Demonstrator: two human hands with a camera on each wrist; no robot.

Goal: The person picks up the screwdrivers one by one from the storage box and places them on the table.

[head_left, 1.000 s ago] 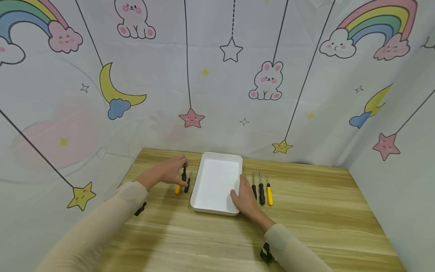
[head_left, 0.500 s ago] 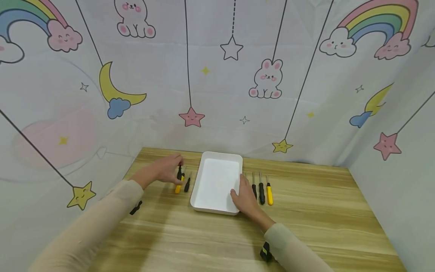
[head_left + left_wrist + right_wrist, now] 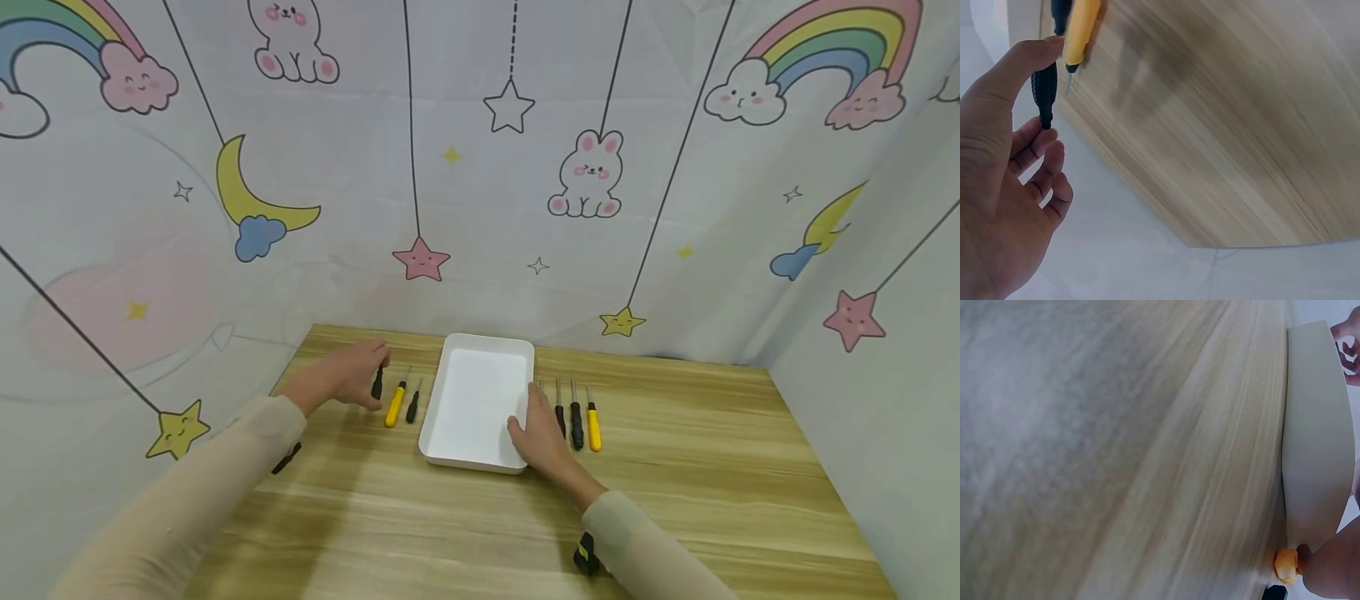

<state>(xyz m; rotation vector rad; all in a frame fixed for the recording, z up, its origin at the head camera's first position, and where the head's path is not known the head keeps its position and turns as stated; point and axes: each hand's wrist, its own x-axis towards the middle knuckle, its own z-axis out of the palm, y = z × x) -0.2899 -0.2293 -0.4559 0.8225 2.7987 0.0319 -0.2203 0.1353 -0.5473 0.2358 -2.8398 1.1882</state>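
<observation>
My left hand (image 3: 348,375) pinches a small black-handled screwdriver (image 3: 1044,94) between thumb and fingertips, at the table's left side. To its right, a yellow-handled screwdriver (image 3: 395,404) and another small black screwdriver (image 3: 412,407) lie side by side. My right hand (image 3: 543,433) holds the right wall of a white tray (image 3: 476,461), thumb over the inside and fingers along the outer side. An orange handle end (image 3: 1286,565) shows by those fingers in the right wrist view. One screwdriver shaft (image 3: 542,386) sticks out past the hand, its handle hidden.
Right of the tray lie black screwdrivers (image 3: 577,425) and a yellow one (image 3: 594,429). The wooden table (image 3: 705,467) ends against a patterned curtain (image 3: 480,192) at the back. Dark straps show at both wrists.
My left hand has moved left with the black screwdriver, away from the yellow one, which now shows fully. The right hand and the tray stay in place.
</observation>
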